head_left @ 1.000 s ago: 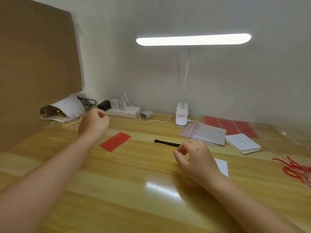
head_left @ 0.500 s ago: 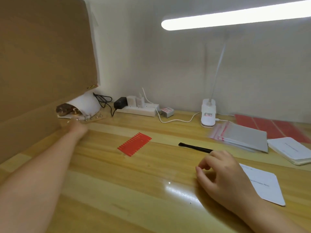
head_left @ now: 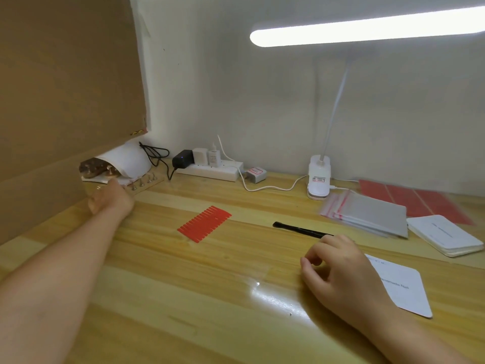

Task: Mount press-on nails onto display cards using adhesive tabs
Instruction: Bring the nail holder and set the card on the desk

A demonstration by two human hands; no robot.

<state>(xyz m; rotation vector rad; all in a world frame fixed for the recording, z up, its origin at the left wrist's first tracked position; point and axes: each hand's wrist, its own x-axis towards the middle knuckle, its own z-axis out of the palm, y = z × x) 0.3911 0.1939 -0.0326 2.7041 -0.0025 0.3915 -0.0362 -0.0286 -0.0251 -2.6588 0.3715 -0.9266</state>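
A: Left hand [head_left: 110,199], where is it?

B: Far out at the left middle of the frame, arm stretched across the wooden desk [head_left: 199,292]. The hand sits at the near end of a wooden strip [head_left: 143,184] that carries a row of small nails on studs. Fingers point away from view; cannot tell whether they grip the strip or only touch it.

A: And behind that?

B: A curled white paper [head_left: 126,161] over a dark brown heap, tucked under the big cardboard sheet [head_left: 65,82] filling the upper left.

A: Right hand [head_left: 343,271]?

B: Lower right of centre, resting knuckles-up on the desk, fingers loosely curled, holding nothing. Its heel overlaps the corner of a white display card [head_left: 404,287] lying flat to its right. Print on the card, too blurred to read.

A: Adhesive tabs?

B: A red sheet of tabs [head_left: 204,224], centre of the frame, flat on the desk, well apart from both hands. More red sheets [head_left: 414,200] lie at the right edge against the wall.

A: Other items?

B: A black tool [head_left: 299,229], slim, lying just beyond the right hand's fingers. Right of it, a stack of clear bags [head_left: 372,214] with red seal strips, then a stack of white cards [head_left: 446,236] beside that. Behind them, a white clip lamp [head_left: 319,181], its lit bar crossing the upper right. At the back centre, a white power strip [head_left: 210,170] with chargers plugged in, a white cable running from it toward the lamp
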